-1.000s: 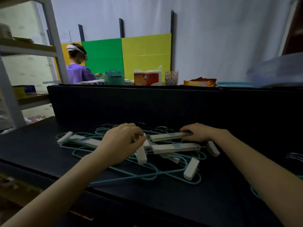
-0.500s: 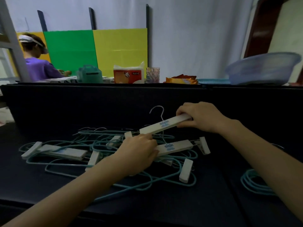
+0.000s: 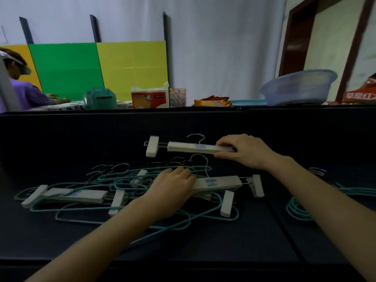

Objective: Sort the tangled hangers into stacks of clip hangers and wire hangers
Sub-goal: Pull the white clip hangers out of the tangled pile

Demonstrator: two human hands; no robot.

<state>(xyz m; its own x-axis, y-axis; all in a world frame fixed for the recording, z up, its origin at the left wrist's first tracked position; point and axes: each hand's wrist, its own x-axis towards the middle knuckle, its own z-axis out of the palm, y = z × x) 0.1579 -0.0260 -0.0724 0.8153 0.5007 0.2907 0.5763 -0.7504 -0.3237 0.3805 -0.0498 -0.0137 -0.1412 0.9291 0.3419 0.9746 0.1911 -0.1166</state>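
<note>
A tangle of teal wire hangers [image 3: 130, 212] and white clip hangers lies on the dark table [image 3: 61, 241]. My right hand [image 3: 244, 151] grips the right end of one white clip hanger [image 3: 191, 147], held level above the pile, its left clip [image 3: 152, 146] hanging free. My left hand [image 3: 173, 190] presses flat on the pile, resting on the left end of a second clip hanger [image 3: 219, 183]. A third clip hanger [image 3: 75, 195] lies at the left of the tangle. A separate stack of teal wire hangers [image 3: 301, 210] sits at the right.
A dark wall [image 3: 101, 135] rises behind the table. Beyond it stand a tissue box [image 3: 150, 96], a glass [image 3: 177, 97], a teal container [image 3: 99, 98], snack packets [image 3: 211, 101] and a blue basin [image 3: 299, 87]. A person in purple [image 3: 18, 86] sits at the far left.
My right hand has lifted the clip hanger up and clear of the tangle, now level. My left hand has flattened onto the pile. The view has shifted to the right.
</note>
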